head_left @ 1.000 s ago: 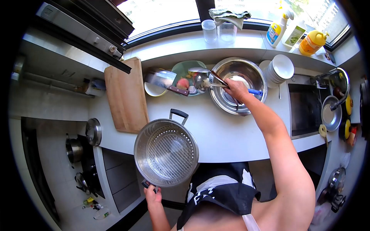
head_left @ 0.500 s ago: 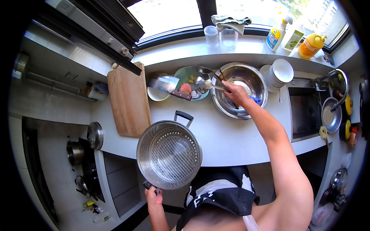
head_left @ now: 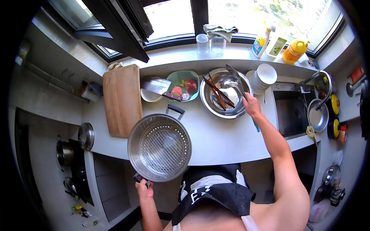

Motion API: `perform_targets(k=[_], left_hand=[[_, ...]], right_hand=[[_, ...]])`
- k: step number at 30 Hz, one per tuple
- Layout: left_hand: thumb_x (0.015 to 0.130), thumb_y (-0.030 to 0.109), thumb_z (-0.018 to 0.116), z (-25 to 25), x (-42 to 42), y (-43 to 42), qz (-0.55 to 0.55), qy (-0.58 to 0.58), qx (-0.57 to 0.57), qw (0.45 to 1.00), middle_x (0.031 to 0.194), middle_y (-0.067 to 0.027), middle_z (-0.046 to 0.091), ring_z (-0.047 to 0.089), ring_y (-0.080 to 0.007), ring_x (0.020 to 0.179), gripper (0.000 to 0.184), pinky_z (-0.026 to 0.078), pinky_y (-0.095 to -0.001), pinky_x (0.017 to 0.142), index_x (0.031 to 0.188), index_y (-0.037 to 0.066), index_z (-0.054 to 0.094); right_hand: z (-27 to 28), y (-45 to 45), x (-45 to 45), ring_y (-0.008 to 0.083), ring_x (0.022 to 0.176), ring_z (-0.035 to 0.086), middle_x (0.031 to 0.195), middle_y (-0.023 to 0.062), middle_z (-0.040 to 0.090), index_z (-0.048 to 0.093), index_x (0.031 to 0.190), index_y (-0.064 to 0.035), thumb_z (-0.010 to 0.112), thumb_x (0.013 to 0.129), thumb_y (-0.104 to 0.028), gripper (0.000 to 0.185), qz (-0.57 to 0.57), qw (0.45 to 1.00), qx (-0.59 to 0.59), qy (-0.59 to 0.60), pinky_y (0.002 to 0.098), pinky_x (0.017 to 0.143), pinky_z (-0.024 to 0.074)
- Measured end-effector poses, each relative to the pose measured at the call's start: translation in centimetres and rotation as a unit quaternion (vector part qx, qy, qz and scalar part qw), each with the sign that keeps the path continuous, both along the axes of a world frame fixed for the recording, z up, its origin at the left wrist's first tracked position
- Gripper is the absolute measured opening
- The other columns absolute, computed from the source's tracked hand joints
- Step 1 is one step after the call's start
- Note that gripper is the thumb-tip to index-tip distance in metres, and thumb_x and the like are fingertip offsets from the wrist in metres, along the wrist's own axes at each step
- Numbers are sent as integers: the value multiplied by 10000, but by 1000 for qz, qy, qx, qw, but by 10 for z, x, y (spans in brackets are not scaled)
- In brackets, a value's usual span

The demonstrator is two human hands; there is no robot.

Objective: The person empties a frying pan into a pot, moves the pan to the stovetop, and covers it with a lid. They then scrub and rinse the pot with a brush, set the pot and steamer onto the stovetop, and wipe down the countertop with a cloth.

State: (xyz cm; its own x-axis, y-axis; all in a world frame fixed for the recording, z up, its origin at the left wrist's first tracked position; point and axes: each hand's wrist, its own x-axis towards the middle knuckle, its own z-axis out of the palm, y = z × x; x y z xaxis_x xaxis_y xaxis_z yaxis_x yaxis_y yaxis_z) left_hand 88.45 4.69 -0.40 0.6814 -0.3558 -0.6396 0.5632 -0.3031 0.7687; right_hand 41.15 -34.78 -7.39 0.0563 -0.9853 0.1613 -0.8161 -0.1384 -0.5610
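My left hand (head_left: 143, 188) is closed round the near handle of a steel steamer pot (head_left: 160, 175) with a perforated bottom. The pot is tilted toward me in front of the counter's edge. My right hand (head_left: 252, 105) grips the handles of a steel ladle (head_left: 228, 81) and a dark, flat-headed spatula (head_left: 234, 72) at the right rim of a large steel bowl (head_left: 206, 101). A blue handle end (head_left: 256, 125) sticks out below this hand. Brown chopsticks (head_left: 220, 94) lie slanted in the bowl.
Left of the bowl stand a green basket (head_left: 173, 77) with peach-like fruit, a cleaver (head_left: 158, 85) across a white bowl (head_left: 151, 96), and a wooden cutting board (head_left: 122, 102). Stacked white bowls (head_left: 266, 75) stand beside the sink (head_left: 291, 111). Bottles (head_left: 295, 52) line the windowsill.
My right hand has drawn back, and the ladle has moved from over the green basket to over the steel bowl. The chopsticks now lie in the bowl. My left hand still holds the pot.
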Motion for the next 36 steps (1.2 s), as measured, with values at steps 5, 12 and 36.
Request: perform_targets(k=[5, 12, 36], left_hand=[[736, 6, 520, 0, -35, 31, 24, -4, 5, 1000, 950, 11, 643, 602, -120, 715, 431, 453, -236, 538, 1127, 150, 626], [759, 26, 553, 18, -91, 76, 91, -21, 16, 996, 979, 12, 654, 603, -122, 749, 419, 452, -241, 567, 1156, 151, 606], [741, 10, 526, 87, 84, 198, 242, 22, 11, 970, 993, -75, 676, 675, -222, 798, 452, 509, -330, 564, 1183, 91, 569]], right_hand=[[-43, -3, -18, 420, 889, 646, 947, 206, 689, 594, 1187, -101, 568, 934, -239, 290, -25, 998, 5, 49, 504, 787, 506], [-60, -12, -19, 377, 944, 644, 1028, 160, 665, 604, 1232, -138, 585, 918, -247, 333, 16, 996, 17, 86, 478, 819, 514], [-1, 11, 33, 407, 1126, 609, 1184, 214, 649, 596, 1222, -81, 663, 795, -221, 454, -50, 900, 183, 393, 479, 971, 484]])
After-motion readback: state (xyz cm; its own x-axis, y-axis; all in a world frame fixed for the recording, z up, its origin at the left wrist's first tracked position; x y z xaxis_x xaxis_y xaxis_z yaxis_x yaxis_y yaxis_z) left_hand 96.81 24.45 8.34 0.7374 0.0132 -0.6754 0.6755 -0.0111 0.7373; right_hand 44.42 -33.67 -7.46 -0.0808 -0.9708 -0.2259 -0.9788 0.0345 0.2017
